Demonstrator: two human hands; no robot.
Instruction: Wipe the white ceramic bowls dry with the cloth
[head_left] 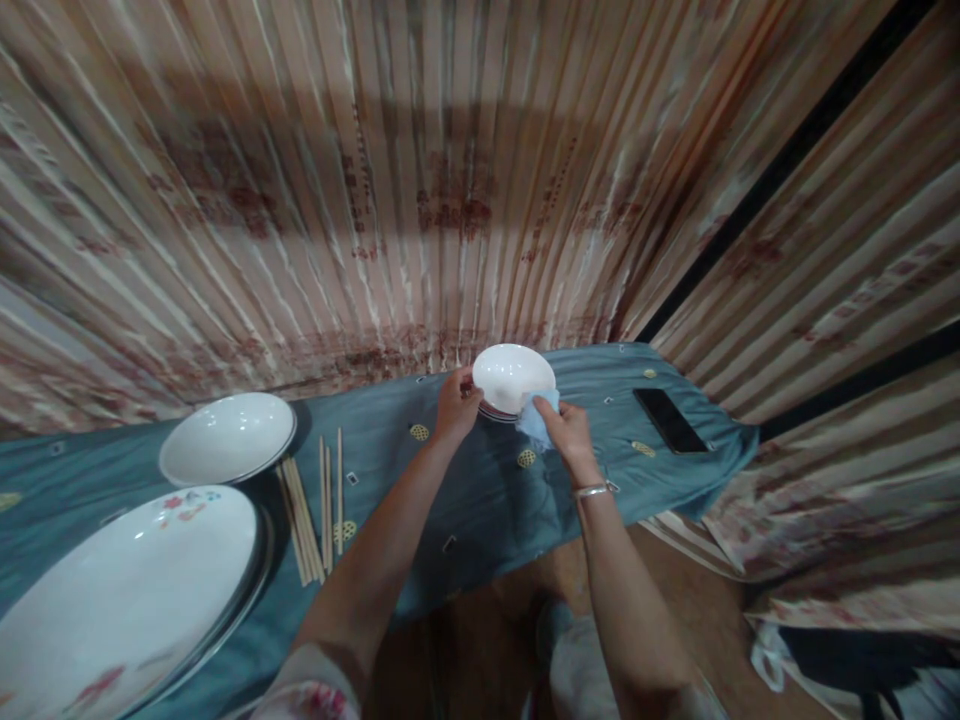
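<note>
A white bowl (510, 372) stands near the far edge of the table, its glossy inside facing up. Dark bands or further rims show under its front edge; I cannot tell if it is a stack. My left hand (456, 408) grips the bowl's left side, thumb at the front. In my right hand (571, 432) is a light blue cloth (537, 420), bunched between thumb and fingers and held against the bowl's front right rim. The cloth hides that part of the bowl.
Left on the teal tablecloth (480, 510) are a white bowl (229, 435), several wooden chopsticks (300, 520) and large flower-patterned plates (142, 590), seemingly stacked. A black phone (669, 420) lies right. A pleated curtain (450, 200) hangs behind the table.
</note>
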